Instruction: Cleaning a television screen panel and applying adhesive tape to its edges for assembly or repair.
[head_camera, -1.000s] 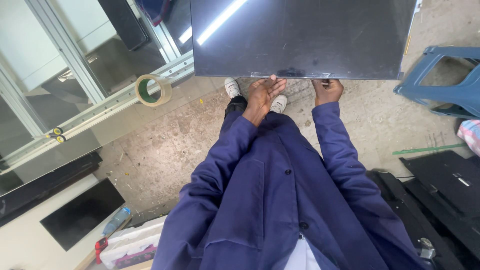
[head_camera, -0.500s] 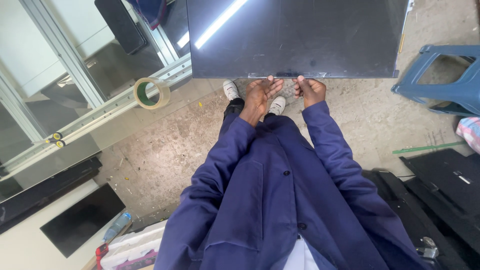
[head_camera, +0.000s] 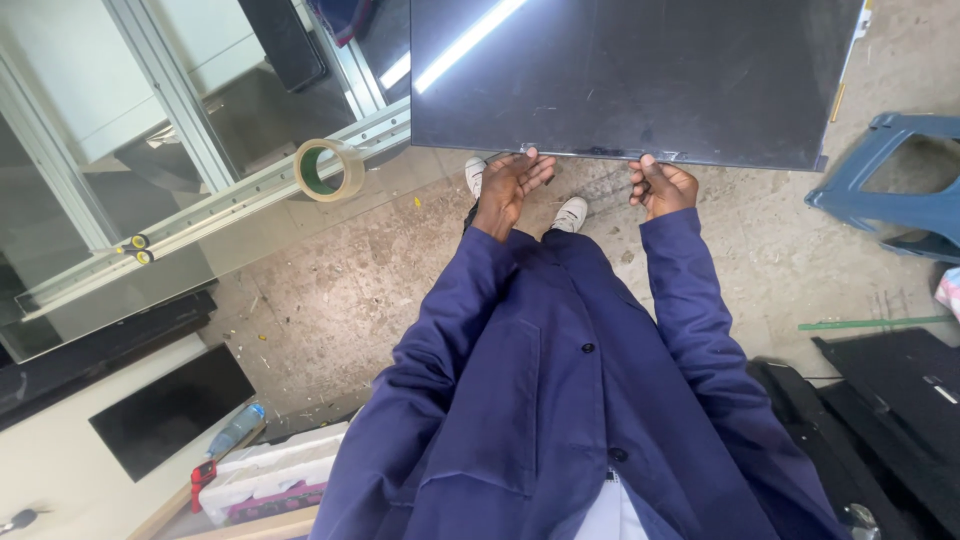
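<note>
Hands are kept apart under a large dark glossy flat panel (head_camera: 640, 75) at twelve o'clock: left hand (head_camera: 508, 187) and right hand (head_camera: 662, 186) gripping its near edge, likely to steady it level.

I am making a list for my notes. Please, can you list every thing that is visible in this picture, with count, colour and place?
Flat panel: one, dark and glossy, top centre, near edge at the person's fingers.
Tape roll: one, tan with green core, on the glass sheet at left.
Glass sheet: one, clear, left, over the floor.
Metal rail: one, pale grey, running diagonally at left.
Stool: one, blue plastic, right edge.
Bottle: one, clear plastic with blue cap, lower left.
Dark panels: several, black, lower right on the floor.
Shoes: two, white, below the panel edge.
Jacket: one, dark blue, worn by the person.
Left hand: at the panel's lower edge.
Right hand: at the same edge, further right.
</note>
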